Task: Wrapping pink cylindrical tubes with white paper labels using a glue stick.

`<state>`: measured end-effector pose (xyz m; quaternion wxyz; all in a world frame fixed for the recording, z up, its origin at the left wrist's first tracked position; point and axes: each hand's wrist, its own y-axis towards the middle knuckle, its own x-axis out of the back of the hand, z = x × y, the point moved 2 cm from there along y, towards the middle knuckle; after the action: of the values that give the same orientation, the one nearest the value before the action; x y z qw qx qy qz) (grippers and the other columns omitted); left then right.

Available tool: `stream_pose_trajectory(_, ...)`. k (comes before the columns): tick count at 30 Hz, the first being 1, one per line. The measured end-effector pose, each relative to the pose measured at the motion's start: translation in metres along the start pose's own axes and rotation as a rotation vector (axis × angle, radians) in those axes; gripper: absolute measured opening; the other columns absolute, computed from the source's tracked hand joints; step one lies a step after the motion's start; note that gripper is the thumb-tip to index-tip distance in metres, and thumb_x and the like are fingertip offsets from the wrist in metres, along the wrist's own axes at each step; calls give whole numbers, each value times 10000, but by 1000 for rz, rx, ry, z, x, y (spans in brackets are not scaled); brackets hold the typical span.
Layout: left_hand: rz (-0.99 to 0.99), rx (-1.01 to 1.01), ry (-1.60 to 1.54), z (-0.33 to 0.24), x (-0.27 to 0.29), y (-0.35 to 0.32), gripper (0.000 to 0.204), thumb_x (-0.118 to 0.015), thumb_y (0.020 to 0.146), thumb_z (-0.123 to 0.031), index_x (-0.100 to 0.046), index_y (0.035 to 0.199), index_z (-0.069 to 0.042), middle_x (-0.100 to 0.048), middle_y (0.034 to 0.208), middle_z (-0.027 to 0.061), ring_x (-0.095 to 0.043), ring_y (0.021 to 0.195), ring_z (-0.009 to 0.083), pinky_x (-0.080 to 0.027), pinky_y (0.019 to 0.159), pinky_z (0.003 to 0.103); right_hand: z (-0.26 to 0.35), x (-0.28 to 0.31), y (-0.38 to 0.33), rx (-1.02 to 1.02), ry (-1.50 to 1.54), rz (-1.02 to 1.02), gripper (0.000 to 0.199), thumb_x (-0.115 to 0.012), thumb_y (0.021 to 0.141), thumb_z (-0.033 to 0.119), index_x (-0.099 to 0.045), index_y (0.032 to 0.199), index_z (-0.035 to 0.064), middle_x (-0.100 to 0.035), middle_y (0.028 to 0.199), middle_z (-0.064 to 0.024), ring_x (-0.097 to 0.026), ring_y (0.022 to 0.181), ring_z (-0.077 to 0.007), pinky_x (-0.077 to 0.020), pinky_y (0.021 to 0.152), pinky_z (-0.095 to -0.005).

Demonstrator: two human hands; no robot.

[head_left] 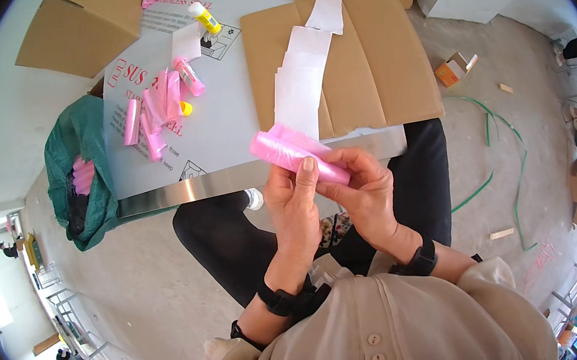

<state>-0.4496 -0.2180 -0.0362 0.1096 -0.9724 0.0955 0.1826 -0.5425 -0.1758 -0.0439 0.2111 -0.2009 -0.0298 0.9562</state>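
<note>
Between my two hands is a roll of thin pink plastic film [278,150], held slantwise just off the table's front edge. My left hand [292,197] grips its near side, the thumb pressed along the top. The right hand [364,189] pinches the roll's lower right end with thumb and fingers. A loose flap of film stands up along the far side of the roll. Just beyond it, a row of overlapping white paper slips [301,72] lies on a flat cardboard sheet [389,62].
At the table's left lie several pink rolls [152,110], a yellow cap [186,108], a glue stick [205,19] and a white paper piece [186,42]. A green woven sack [81,168] with pink rolls hangs at the left edge. Green strapping [513,154] lies on the floor.
</note>
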Motion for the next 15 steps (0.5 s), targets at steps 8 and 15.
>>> stream_pose_trajectory(8,327,32,68,-17,19,3,369,-556,897,-279,-495,1103,22,-585,926,47,-528,831,99,-430,728,236,34,4,22,-59,67,96,237,-639,831,196,-617,962,0,-585,900,-27,-531,797,-94,-423,690,-232)
stream_pose_trajectory(15,516,-8,193,-18,22,-2,474,-546,897,-272,-418,1229,41,-586,950,85,-572,831,148,-459,766,269,32,-6,30,-5,23,193,86,-645,806,50,-651,840,-29,-600,746,-20,-508,666,-59,-410,589,-214)
